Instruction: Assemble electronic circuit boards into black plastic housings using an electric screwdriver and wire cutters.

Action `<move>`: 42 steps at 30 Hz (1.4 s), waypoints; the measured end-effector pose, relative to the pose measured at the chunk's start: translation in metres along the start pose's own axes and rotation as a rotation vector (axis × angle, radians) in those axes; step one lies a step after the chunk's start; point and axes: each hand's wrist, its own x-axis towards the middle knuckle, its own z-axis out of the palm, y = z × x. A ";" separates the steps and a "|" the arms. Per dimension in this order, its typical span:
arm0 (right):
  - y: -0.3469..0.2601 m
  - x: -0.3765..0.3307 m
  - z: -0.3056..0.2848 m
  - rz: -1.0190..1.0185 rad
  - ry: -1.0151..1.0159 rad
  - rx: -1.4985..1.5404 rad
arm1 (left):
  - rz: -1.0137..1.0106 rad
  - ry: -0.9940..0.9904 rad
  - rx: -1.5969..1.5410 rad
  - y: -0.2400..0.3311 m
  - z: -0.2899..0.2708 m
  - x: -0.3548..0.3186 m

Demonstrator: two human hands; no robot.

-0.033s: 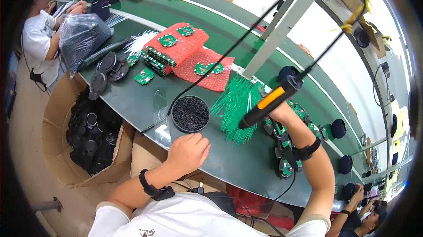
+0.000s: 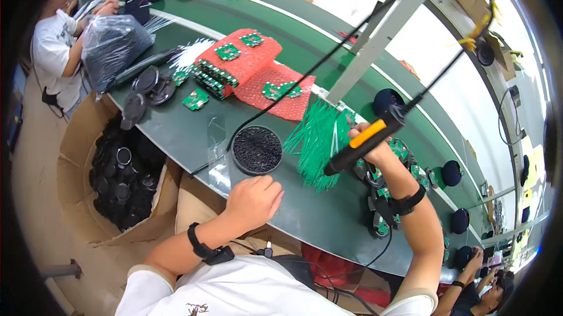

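Observation:
My left hand [image 2: 255, 201] is closed with its fingers curled, at the near table edge just below a round dish of small black parts [image 2: 257, 150]. Whatever it may hold is hidden. My right hand [image 2: 370, 144] reaches over a spread bundle of green wires [image 2: 316, 143], fingers bent together. A small dark tip shows at them, too small to name. An electric screwdriver [image 2: 365, 147], black with an orange strip, hangs on its cable in front of this hand and covers part of it. Round black housings with green circuit boards [image 2: 381, 195] lie beside my right forearm.
Red bubble wrap [image 2: 249, 52] bears stacked circuit boards. A cardboard box of black parts [image 2: 170, 198] stands left of the table. A metal post [image 2: 360, 69] rises behind the wires. Black cable crosses the view. Co-workers sit at far left and lower right.
The view has shifted slightly, so table things sit a little farther right. The screwdriver has swung slightly right, and more of my right fingers shows above it. My left hand stays curled.

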 end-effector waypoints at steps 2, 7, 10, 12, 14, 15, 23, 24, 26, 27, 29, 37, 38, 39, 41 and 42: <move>0.026 0.010 0.018 0.469 -0.071 -0.116 | 0.052 -0.005 -0.020 0.001 0.004 0.002; 0.000 0.036 0.064 0.144 0.056 -0.475 | 0.050 0.009 0.009 -0.005 0.002 -0.005; 0.002 0.039 0.075 0.133 0.097 -0.488 | -0.007 0.105 -0.113 -0.002 -0.001 -0.008; 0.007 0.039 0.078 0.170 0.072 -0.448 | -0.057 0.174 -0.060 -0.001 -0.011 -0.002; 0.015 0.039 0.077 0.157 0.065 -0.391 | -0.101 0.244 -0.013 -0.010 -0.016 0.001; 0.014 0.039 0.077 0.169 0.058 -0.340 | -0.122 0.201 0.038 -0.018 -0.014 -0.001; 0.044 0.009 0.043 0.413 0.399 0.921 | -0.148 0.078 -0.258 -0.039 -0.035 0.008; 0.026 0.004 0.038 0.320 0.336 0.932 | -0.164 0.184 -0.184 -0.050 -0.046 0.017; -0.014 -0.006 0.024 0.179 0.200 0.950 | -0.228 0.308 0.001 -0.080 -0.071 0.039; -0.026 -0.010 0.022 0.184 0.211 0.953 | -0.278 0.327 0.114 -0.098 -0.083 0.051; -0.042 -0.009 0.027 0.274 0.328 0.742 | -0.369 0.247 0.412 -0.140 -0.096 0.067; -0.056 0.052 0.027 0.200 0.485 0.894 | -0.467 0.164 0.294 -0.185 -0.104 0.066; -0.061 0.052 0.028 0.175 0.507 0.905 | -0.433 0.197 0.198 -0.170 -0.110 0.058; -0.060 0.047 0.025 0.186 0.517 0.902 | -0.431 0.144 -0.033 -0.136 -0.119 0.053; -0.058 0.039 0.028 0.203 0.513 0.799 | -0.211 -0.073 -0.181 -0.084 -0.126 0.031; -0.058 0.034 0.029 0.196 0.519 0.790 | -0.220 -0.205 -0.233 -0.055 -0.122 0.021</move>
